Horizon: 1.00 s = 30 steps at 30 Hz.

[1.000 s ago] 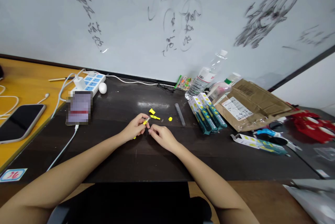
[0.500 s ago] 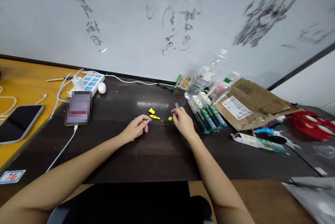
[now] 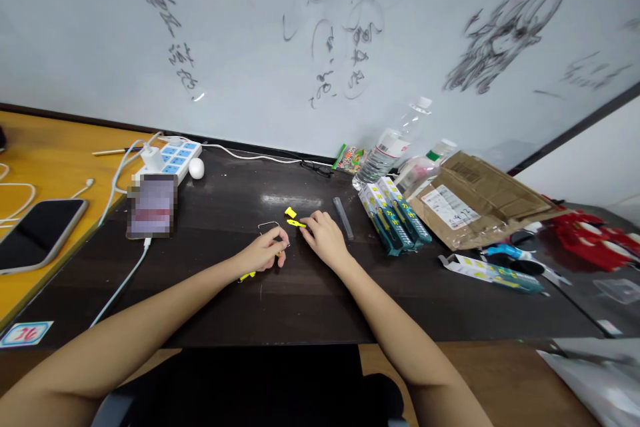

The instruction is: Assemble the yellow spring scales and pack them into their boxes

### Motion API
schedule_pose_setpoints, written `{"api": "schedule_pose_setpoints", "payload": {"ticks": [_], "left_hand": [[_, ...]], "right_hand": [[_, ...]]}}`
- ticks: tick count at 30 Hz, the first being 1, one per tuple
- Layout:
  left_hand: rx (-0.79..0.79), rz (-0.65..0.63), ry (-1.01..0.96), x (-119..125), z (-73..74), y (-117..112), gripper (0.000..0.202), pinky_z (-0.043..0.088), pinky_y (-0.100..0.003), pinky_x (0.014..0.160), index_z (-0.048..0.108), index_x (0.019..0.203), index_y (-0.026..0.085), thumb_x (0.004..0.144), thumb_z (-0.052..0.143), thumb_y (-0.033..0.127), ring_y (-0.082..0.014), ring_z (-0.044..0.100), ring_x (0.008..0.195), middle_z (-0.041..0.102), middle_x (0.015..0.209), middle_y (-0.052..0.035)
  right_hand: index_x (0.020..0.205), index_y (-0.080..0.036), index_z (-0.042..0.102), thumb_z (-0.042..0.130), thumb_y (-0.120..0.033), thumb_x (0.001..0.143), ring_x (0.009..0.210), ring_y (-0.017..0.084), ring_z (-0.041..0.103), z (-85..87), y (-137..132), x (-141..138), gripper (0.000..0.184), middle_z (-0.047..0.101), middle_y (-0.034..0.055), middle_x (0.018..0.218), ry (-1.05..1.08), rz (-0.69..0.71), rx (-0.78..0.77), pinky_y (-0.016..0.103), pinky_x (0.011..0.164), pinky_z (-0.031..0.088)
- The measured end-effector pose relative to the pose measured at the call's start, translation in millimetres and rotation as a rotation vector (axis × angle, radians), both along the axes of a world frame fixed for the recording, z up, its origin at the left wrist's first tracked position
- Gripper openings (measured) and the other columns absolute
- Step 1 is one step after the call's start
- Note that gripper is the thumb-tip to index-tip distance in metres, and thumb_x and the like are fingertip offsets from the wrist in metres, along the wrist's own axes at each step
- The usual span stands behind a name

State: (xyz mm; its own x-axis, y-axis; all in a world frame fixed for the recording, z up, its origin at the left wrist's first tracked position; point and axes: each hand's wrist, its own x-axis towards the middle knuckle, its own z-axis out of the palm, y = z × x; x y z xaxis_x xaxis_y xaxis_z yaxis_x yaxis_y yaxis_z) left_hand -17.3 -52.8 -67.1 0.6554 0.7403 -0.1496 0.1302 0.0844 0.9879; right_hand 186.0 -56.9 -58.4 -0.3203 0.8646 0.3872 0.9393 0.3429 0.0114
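My left hand is closed in a pinch on a thin bent metal wire, whose loop sticks out past the fingers. Under that wrist, a yellow plastic part lies partly hidden. My right hand rests low over the dark table, thumb and forefinger closed at the near end of a slim yellow plastic piece. Just beyond that piece sits a small yellow block. A clear plastic tube lies to the right of my right hand.
Two upright-printed boxes, a water bottle and a brown paper parcel stand at the right. An opened box and blue-handled scissors lie nearer. A power strip and a charging phone are on the left.
My right hand has moved left from the clear tube to the slim yellow piece, covering the spot of a small round yellow part. My left hand has shifted slightly nearer, showing more of the wire.
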Motion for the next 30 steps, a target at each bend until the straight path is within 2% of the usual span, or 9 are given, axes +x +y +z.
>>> {"api": "schedule_pose_setpoints", "payload": {"ticks": [5, 10, 12, 14, 17, 19, 23, 30], "left_hand": [[-0.022, 0.011, -0.111, 3.3, 0.4, -1.8, 0.020, 0.020, -0.011, 0.027, 0.036, 0.084, 0.022, 0.085, 0.048, 0.038, -0.0023, 0.035, 0.028, 0.057, 0.060, 0.0056], [-0.052, 0.139, -0.156, 5.1, 5.9, -4.7, 0.020, 0.029, -0.011, 0.028, 0.042, 0.080, 0.019, 0.079, 0.055, 0.034, -0.0011, 0.042, 0.035, 0.051, 0.070, 0.0054], [-0.059, 0.179, -0.160, 5.1, 7.5, -4.7, 0.020, 0.032, -0.012, 0.029, 0.043, 0.080, 0.018, 0.078, 0.056, 0.033, -0.0016, 0.045, 0.037, 0.049, 0.071, 0.0055], [-0.054, 0.214, -0.168, 4.9, 8.0, -3.7, 0.019, 0.035, -0.013, 0.030, 0.045, 0.080, 0.018, 0.078, 0.056, 0.033, -0.0020, 0.046, 0.039, 0.048, 0.072, 0.0052], [-0.031, 0.270, -0.186, 4.7, 7.1, -1.4, 0.021, 0.036, -0.014, 0.030, 0.045, 0.078, 0.017, 0.077, 0.056, 0.035, -0.0021, 0.047, 0.040, 0.050, 0.073, 0.0046], [-0.019, 0.295, -0.206, 4.6, 6.6, -0.1, 0.023, 0.036, -0.014, 0.031, 0.045, 0.078, 0.017, 0.077, 0.057, 0.036, -0.0023, 0.047, 0.040, 0.051, 0.073, 0.0044], [-0.016, 0.322, -0.222, 3.7, 8.0, 0.3, 0.027, 0.039, -0.014, 0.032, 0.045, 0.080, 0.017, 0.075, 0.060, 0.039, -0.0034, 0.050, 0.043, 0.052, 0.073, 0.0044], [-0.038, 0.289, -0.231, 1.9, 10.8, -2.2, 0.033, 0.042, -0.015, 0.034, 0.041, 0.083, 0.019, 0.074, 0.062, 0.042, -0.0059, 0.055, 0.047, 0.055, 0.075, 0.0036]], "right_hand": [[0.096, -0.019, 0.065, 0.045, -0.029, 0.093, 0.088, 0.024, 0.048, -0.9, 13.2, -13.7, 0.022, 0.057, 0.0112, 0.094, -0.099, -0.009, -0.009, 0.034, 0.070, 0.038], [0.093, -0.017, 0.059, 0.046, -0.025, 0.092, 0.088, 0.024, 0.048, -1.5, 15.3, -19.2, 0.016, 0.059, 0.0110, 0.091, -0.079, 0.009, -0.008, 0.034, 0.072, 0.038], [0.091, -0.017, 0.056, 0.045, -0.024, 0.091, 0.088, 0.024, 0.049, 0.0, 11.8, -19.7, 0.012, 0.059, 0.0103, 0.090, 0.023, 0.016, -0.021, 0.034, 0.074, 0.038], [0.092, -0.018, 0.050, 0.043, -0.024, 0.091, 0.085, 0.022, 0.051, 1.7, 6.4, -19.8, 0.009, 0.058, 0.0082, 0.089, 0.236, 0.042, -0.069, 0.033, 0.074, 0.039], [0.096, -0.021, 0.041, 0.038, -0.025, 0.092, 0.071, 0.016, 0.050, 2.4, -4.0, -20.6, 0.007, 0.052, 0.0010, 0.081, 0.610, 0.145, -0.225, 0.028, 0.068, 0.040], [0.096, -0.021, 0.038, 0.035, -0.028, 0.093, 0.062, 0.013, 0.045, 1.5, -10.9, -22.8, 0.008, 0.046, -0.0032, 0.073, 0.738, 0.227, -0.337, 0.026, 0.064, 0.038], [0.095, -0.021, 0.039, 0.033, -0.027, 0.093, 0.061, 0.012, 0.042, 0.0, -20.3, -29.9, 0.008, 0.043, -0.0047, 0.069, 0.773, 0.319, -0.433, 0.024, 0.064, 0.036], [0.101, -0.020, 0.044, 0.035, -0.023, 0.091, 0.057, 0.011, 0.040, 2.9, -23.2, -32.1, 0.014, 0.043, -0.0054, 0.066, 0.761, 0.342, -0.419, 0.022, 0.060, 0.034]]}}
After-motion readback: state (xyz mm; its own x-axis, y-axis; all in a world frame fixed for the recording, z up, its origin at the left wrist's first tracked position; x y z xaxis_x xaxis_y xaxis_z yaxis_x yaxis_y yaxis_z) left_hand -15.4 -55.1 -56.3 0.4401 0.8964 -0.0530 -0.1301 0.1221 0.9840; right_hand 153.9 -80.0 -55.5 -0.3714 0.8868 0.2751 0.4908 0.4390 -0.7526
